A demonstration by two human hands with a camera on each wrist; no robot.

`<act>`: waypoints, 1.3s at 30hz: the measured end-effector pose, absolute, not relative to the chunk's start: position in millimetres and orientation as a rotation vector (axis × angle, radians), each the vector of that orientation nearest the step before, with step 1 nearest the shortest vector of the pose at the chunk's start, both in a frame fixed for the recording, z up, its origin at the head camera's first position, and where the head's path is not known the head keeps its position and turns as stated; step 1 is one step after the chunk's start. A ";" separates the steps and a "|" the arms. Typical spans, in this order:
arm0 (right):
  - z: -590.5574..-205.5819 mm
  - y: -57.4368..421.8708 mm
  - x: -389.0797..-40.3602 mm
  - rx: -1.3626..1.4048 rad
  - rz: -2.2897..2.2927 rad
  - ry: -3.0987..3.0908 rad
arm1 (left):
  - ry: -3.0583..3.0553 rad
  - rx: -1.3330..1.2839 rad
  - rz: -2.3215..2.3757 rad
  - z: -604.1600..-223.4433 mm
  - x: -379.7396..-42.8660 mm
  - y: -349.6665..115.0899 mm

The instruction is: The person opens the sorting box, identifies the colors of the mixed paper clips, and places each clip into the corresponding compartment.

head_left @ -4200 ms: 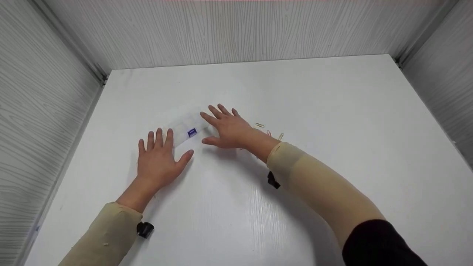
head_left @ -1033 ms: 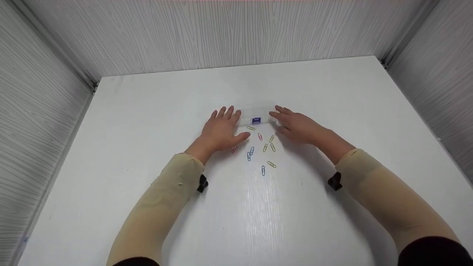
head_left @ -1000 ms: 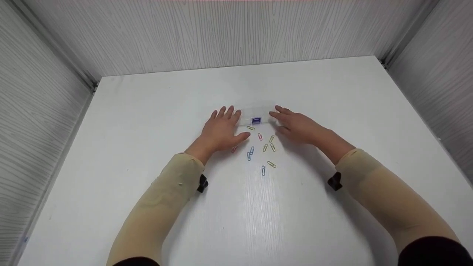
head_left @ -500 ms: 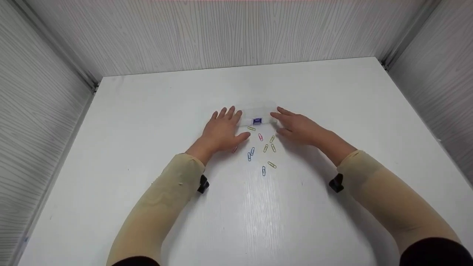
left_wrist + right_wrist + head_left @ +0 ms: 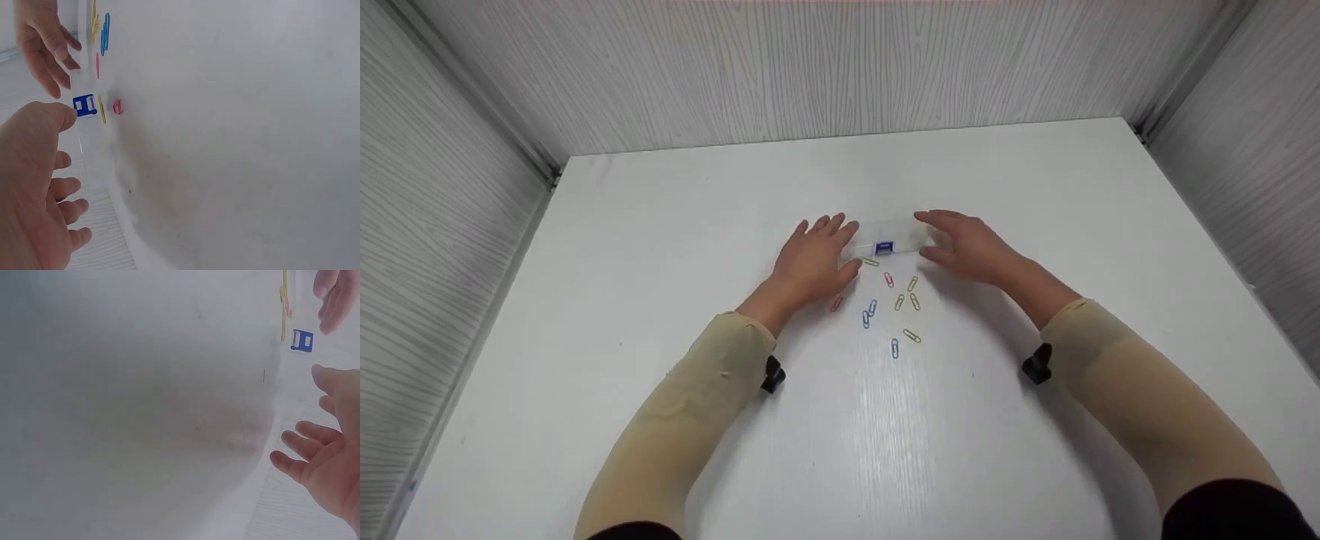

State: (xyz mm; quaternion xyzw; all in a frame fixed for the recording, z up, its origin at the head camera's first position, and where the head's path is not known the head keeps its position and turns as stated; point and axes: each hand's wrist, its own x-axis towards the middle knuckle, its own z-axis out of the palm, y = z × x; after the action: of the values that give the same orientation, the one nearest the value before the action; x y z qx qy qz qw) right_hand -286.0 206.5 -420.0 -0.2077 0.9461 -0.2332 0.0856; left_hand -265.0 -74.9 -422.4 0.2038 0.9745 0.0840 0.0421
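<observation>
A clear plastic box (image 5: 896,229) with a blue latch (image 5: 884,247) on its front lies flat on the white table, between my two hands. My left hand (image 5: 808,261) is at its left end, fingers relaxed and overlapping that end, thumb toward the front. At the opposite end is my right hand (image 5: 975,247), its thumb and fingers apart with the box's corner between them. In front of the box lie scattered paper clips: a green one (image 5: 870,262) close to the front edge, a pink one (image 5: 889,280), a red one (image 5: 837,304) near my left wrist, plus several yellow-green and blue ones.
A blue paper clip (image 5: 895,348) and a yellow one (image 5: 912,335) lie nearest to me. White wood-grain panels (image 5: 840,67) wall the table (image 5: 1035,172) at the back and on both sides. A small black camera sits under each sleeved wrist.
Over about four seconds both hands and the box have shifted right, baring the paper clips. In the last half second, the right fingers have lifted and spread from the thumb; the left thumb has drawn closer in.
</observation>
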 end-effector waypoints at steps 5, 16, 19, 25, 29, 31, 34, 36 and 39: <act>-423.2 204.2 -298.2 -0.532 -0.801 2.803 | 3.039 0.671 0.316 -422.5 -269.6 -71.1; -433.7 204.9 -318.3 -0.341 -0.968 2.641 | 3.043 0.624 0.441 -426.5 -280.8 -58.7; -437.3 211.6 -321.3 -0.328 -1.027 2.608 | 3.068 0.637 0.431 -424.5 -283.2 -55.0; -442.5 219.8 -323.6 -0.326 -1.141 2.566 | 3.120 0.776 0.368 -421.1 -287.4 -49.2; -444.2 221.0 -324.1 -0.351 -1.185 2.558 | 3.066 0.871 0.452 -421.7 -290.3 -45.2; -445.4 221.4 -324.6 -0.359 -1.191 2.557 | 3.022 0.880 0.513 -422.8 -291.8 -43.4; -447.1 221.9 -325.5 -0.369 -1.191 2.551 | 2.956 0.841 0.606 -424.3 -294.6 -41.6; -447.8 222.2 -325.7 -0.371 -1.196 2.546 | 2.922 0.810 0.646 -424.6 -296.8 -41.0; -448.0 222.8 -325.4 -0.366 -1.199 2.541 | 2.881 0.785 0.683 -424.0 -299.7 -40.6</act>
State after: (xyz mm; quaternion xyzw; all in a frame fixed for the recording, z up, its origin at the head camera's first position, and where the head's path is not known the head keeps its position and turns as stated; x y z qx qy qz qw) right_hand -325.4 222.8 -448.0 -0.1278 0.8861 -0.4182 0.1535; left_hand -299.7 -40.6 -424.0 0.2561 0.9398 0.2227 0.0392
